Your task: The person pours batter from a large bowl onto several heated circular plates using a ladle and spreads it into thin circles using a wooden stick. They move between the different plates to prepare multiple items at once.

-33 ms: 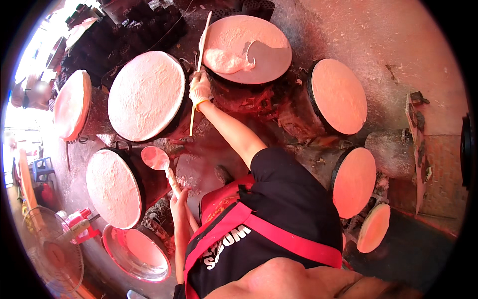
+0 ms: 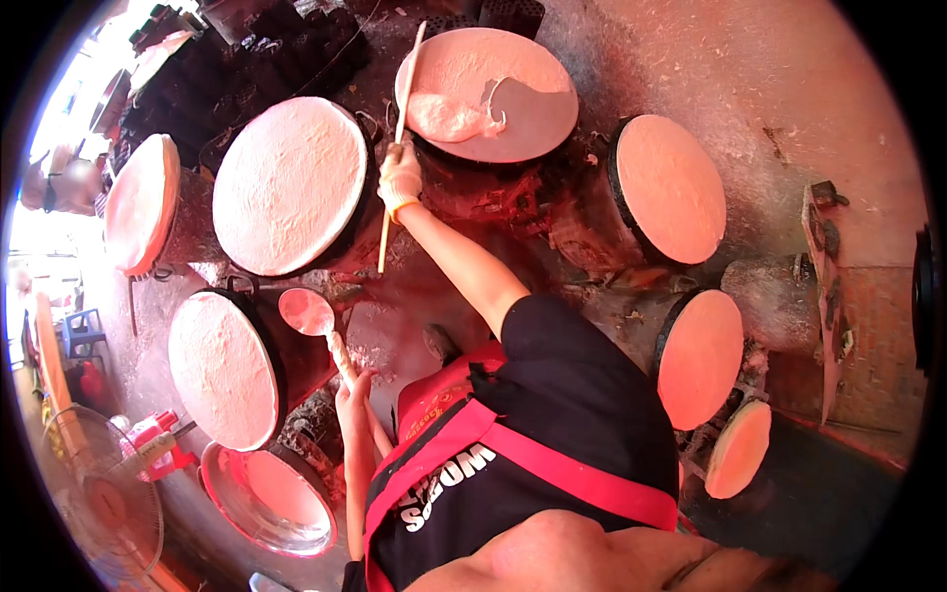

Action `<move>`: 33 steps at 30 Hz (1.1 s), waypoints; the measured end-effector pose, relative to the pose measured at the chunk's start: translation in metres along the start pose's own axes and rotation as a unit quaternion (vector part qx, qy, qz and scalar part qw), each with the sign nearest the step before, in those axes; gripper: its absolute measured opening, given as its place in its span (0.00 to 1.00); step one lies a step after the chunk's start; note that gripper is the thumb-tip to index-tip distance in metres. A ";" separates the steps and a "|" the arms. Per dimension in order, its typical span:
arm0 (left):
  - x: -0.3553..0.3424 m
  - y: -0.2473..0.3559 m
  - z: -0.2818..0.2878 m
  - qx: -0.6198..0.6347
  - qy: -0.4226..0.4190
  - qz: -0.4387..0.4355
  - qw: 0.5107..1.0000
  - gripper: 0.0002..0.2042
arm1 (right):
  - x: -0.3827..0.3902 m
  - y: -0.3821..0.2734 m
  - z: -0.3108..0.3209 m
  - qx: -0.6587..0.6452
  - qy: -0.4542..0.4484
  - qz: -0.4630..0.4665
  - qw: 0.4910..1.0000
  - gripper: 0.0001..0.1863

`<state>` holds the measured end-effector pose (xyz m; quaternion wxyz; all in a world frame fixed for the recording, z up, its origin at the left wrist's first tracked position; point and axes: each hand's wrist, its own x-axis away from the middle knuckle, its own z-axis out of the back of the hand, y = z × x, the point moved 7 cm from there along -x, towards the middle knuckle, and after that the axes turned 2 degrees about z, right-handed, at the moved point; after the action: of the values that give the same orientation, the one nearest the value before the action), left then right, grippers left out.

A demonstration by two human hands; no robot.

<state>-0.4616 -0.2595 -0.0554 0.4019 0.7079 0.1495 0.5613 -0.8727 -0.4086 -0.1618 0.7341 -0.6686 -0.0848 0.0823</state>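
Observation:
My right hand (image 2: pixel 400 178), in a pale knit glove, grips a long flat wooden stick (image 2: pixel 412 79) around its middle. The stick's upper part reaches over the left rim of the far round griddle (image 2: pixel 541 123). Pale batter (image 2: pixel 473 64) covers much of that griddle, with a thick mound at the left. A bare grey patch shows on its right side. My bare left hand (image 2: pixel 355 395) is closed around the handle of a ladle (image 2: pixel 308 312). The round bowl of the ladle is beside the near-left griddle (image 2: pixel 222 370), which is coated in batter.
Batter-coated griddles stand around me, including a large left one (image 2: pixel 291 187) and a right one (image 2: pixel 671 189). A wide metal basin (image 2: pixel 266 498) sits at lower left near a fan (image 2: pixel 104 503). Dark cylindrical blocks (image 2: pixel 252 74) are stacked behind; a board (image 2: pixel 827 296) stands at right.
My right hand and the stick have shifted slightly to the right over the far griddle. My left hand and the ladle look almost unmoved.

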 end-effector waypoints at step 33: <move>-0.010 0.040 -0.239 0.015 -0.096 0.050 0.994 0.08 | -0.037 -0.039 0.351 -0.113 -0.357 -0.294 0.880 0.23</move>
<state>-0.6929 -0.1960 -0.0212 0.3752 0.7711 0.0833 0.5076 -0.9903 -0.0812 -0.0914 0.5639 -0.6169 -0.5423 0.0859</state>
